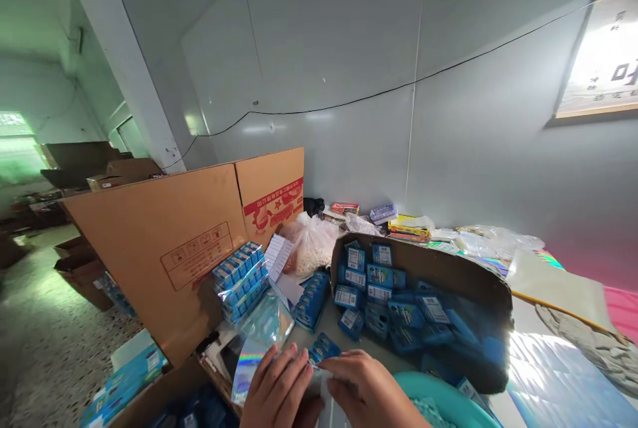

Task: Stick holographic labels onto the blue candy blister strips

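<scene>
Hands at lower edge of view. Left hand (pixel 282 381): fingers nearly straight, close together, laid over clear plastic; thumb side partly hidden, grip cannot be told. Right hand (pixel 369 388): fingers bent, thumb and forefinger closed on a translucent wrap (pixel 333 408) lying between the two hands. Small blue pack (pixel 325 347) just beyond the fingertips; whether touched, unclear. Turquoise basin (pixel 456 393) beside right hand, pale green pieces inside. Clear bag (pixel 272 318) beyond left hand. Farther: row of blue boxes (pixel 312 302), wrapped blue stack (pixel 242 275) against tall cardboard panel (pixel 149 235); at right, low carton (pixel 476 275) with loose blue boxes (pixel 379 275). Behind: tied bag (pixel 312 238) of pale pieces, then grey wall (pixel 339 29) with black cable (pixel 371 95) strung across, framed sign (pixel 605 59) at right
</scene>
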{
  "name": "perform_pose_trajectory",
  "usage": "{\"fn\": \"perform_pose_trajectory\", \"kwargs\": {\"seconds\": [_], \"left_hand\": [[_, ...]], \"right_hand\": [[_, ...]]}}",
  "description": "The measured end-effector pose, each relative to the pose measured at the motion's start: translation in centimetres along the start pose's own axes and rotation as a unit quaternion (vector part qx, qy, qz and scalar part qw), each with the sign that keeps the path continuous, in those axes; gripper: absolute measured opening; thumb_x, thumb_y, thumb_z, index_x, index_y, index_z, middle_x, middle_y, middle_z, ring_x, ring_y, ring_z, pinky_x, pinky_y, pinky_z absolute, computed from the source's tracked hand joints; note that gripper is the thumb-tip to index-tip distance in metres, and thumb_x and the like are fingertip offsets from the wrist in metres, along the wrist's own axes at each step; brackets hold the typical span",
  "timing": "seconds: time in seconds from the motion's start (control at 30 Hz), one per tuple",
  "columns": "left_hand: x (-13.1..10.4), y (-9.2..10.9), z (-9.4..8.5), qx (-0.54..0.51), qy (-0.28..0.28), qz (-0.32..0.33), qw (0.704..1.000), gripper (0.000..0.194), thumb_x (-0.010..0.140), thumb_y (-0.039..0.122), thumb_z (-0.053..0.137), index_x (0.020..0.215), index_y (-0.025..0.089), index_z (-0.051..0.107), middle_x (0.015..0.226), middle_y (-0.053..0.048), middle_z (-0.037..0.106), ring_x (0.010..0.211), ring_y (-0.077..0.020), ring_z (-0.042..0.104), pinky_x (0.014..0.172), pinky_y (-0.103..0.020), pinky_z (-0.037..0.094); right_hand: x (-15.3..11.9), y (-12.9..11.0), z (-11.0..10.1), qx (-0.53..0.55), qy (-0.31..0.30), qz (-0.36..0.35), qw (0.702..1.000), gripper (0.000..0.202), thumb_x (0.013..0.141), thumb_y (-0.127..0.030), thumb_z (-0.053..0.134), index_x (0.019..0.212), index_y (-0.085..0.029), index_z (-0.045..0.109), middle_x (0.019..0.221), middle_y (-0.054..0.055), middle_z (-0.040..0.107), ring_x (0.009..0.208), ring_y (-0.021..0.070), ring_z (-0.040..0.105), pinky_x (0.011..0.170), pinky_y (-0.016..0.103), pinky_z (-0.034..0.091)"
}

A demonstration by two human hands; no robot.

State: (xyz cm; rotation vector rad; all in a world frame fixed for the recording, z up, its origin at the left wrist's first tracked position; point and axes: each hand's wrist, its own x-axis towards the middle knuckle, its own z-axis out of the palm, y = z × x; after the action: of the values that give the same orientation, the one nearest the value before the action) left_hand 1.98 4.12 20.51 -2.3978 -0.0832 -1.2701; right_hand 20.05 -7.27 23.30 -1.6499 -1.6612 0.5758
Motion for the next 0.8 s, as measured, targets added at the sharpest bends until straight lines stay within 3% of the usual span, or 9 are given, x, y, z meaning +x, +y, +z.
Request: {"fn": "perform_pose_trajectory", "kwargs": {"seconds": [0.3,0.6,0.8], "left_hand": [[1.0,-0.7,0.1,0.011,-0.021,0.010,1.000,0.024,0.093,0.026,0.060,0.112,0.019,0.071,0.111,-0.004,0.080,0.117,-0.0198,0.068,0.121,-0.039,0.037],[-0.1,-1.8,3.3,0.027,-0.002,0.061,0.998,0.026,0.094,0.029,0.058,0.116,0.025,0.071,0.114,-0.004,0.078,0.121,-0.0194,0.066,0.114,-0.037,0.047],[-0.6,-2.2,4.5,0.020,-0.034,0.073,0.997,0.034,0.090,0.031,0.064,0.124,0.027,0.067,0.128,-0.005,0.073,0.131,-0.0216,0.061,0.115,-0.038,0.046]], "right_hand": [[0.0,0.2,0.0,0.037,0.022,0.017,0.999,0.027,0.084,-0.019,0.050,0.093,-0.019,0.076,0.093,0.008,0.079,0.088,0.0223,0.069,0.076,0.027,0.045],[-0.1,1.3,-0.5,0.062,0.065,0.052,0.995,0.028,0.083,-0.019,0.053,0.098,-0.020,0.077,0.098,0.008,0.080,0.089,0.0229,0.069,0.076,0.027,0.047],[-0.2,0.5,-1.6,0.015,0.063,0.073,0.995,0.030,0.082,-0.016,0.050,0.095,-0.020,0.077,0.097,0.008,0.079,0.090,0.0227,0.068,0.076,0.027,0.044]]}}
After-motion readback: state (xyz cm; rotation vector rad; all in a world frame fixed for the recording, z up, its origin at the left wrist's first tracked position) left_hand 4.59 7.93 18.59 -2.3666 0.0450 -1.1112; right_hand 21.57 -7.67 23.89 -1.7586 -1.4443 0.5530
